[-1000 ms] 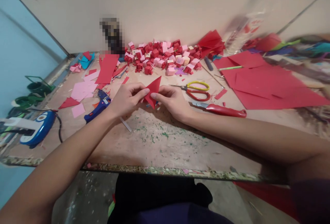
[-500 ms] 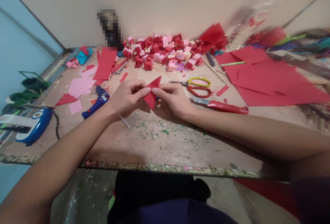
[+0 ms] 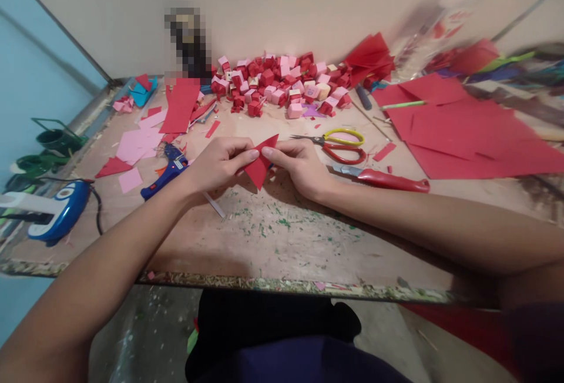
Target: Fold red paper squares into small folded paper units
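A small red paper piece [image 3: 259,163], folded into a pointed shape, is held just above the worn table [image 3: 282,236]. My left hand [image 3: 218,163] pinches its left side between thumb and fingers. My right hand [image 3: 299,165] pinches its right side, fingers curled. Both hands meet at the paper over the table's middle.
Scissors with yellow and red handles [image 3: 337,145] and a red-handled cutter [image 3: 383,178] lie right of my hands. A blue glue gun [image 3: 167,171] lies to the left. Several red and pink paper cubes [image 3: 277,86] are heaped at the wall. Red sheets [image 3: 462,136] cover the right; pink squares [image 3: 138,145] lie left.
Both hands stay pinched on the red paper piece, its fold pressed a little tighter. The view has shifted slightly downward.
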`<action>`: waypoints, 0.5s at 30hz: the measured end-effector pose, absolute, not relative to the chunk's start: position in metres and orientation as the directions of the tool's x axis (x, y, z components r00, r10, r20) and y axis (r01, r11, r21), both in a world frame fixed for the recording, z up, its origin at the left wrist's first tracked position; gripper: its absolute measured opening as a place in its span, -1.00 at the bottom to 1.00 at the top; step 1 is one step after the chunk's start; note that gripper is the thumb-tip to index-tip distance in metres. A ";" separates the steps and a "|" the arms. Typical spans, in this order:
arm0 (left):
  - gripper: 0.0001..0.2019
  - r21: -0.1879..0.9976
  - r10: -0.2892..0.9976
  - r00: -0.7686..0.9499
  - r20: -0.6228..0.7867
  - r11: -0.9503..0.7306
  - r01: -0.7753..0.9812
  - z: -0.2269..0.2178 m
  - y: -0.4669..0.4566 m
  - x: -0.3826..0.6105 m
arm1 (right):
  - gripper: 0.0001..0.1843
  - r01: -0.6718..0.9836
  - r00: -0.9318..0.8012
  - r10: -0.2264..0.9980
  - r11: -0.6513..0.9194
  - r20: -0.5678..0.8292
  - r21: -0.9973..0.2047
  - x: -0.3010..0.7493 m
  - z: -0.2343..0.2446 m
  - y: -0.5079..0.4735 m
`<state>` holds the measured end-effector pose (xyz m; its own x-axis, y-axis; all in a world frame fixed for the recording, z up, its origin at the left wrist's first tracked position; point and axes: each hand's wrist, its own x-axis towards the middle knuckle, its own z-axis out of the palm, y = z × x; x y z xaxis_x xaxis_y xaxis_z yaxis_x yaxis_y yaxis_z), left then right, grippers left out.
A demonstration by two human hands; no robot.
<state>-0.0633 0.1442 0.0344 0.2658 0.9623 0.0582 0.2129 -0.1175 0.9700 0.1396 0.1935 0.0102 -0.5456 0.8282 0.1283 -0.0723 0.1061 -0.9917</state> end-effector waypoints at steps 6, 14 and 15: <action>-0.64 0.929 0.950 0.287 0.123 -0.212 0.302 0.034 0.145 -0.066 | -0.50 -0.089 -0.551 0.825 0.091 0.125 -0.992 0.140 0.009 0.194; -0.67 0.947 0.947 0.306 0.094 -0.180 0.266 0.036 0.144 -0.066 | -0.50 -0.114 -0.541 0.833 0.067 0.119 -0.991 0.138 0.005 0.195; -0.68 0.948 0.947 0.309 0.086 -0.173 0.266 0.036 0.144 -0.066 | -0.49 -0.114 -0.537 0.836 0.062 0.114 -0.992 0.138 0.005 0.194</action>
